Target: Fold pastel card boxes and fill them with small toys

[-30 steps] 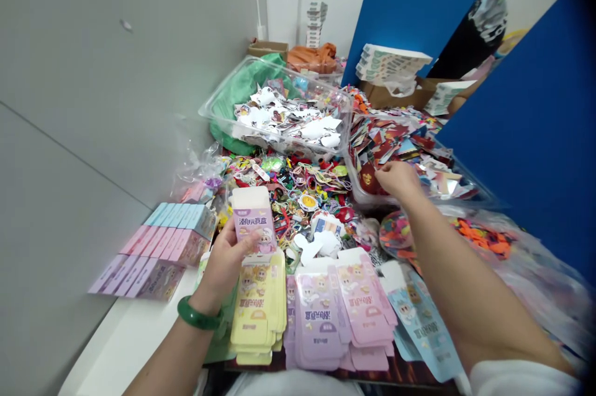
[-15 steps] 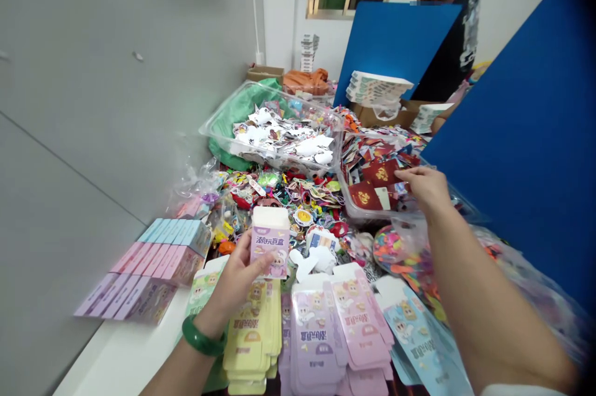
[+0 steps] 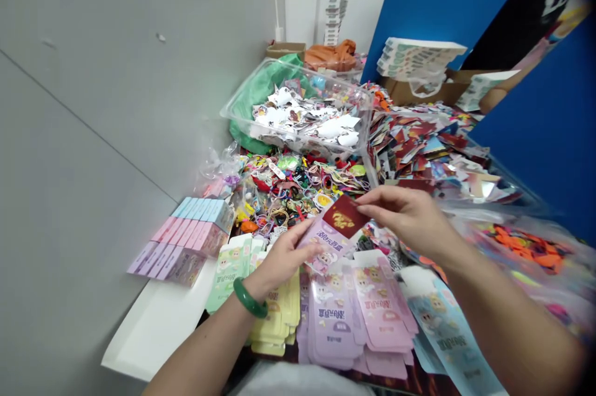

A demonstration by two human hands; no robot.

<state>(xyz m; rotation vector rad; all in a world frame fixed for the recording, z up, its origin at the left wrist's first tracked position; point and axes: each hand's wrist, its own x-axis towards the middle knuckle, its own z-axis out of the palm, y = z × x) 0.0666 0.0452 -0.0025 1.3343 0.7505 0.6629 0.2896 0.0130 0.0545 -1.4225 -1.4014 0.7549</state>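
Purple box (image 3: pixel 326 246), mid-frame, sits in the left hand's (image 3: pixel 285 254) closed grip; the right hand (image 3: pixel 401 208) pinches a red card (image 3: pixel 345 216) at its top. Boxes (image 3: pixel 184 238) frame-left seem finished; flat cartons (image 3: pixel 334 315), lower centre, remain.

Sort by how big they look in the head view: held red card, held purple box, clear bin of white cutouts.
Clear bin of white cutouts
Held purple box, partly covered
Held red card
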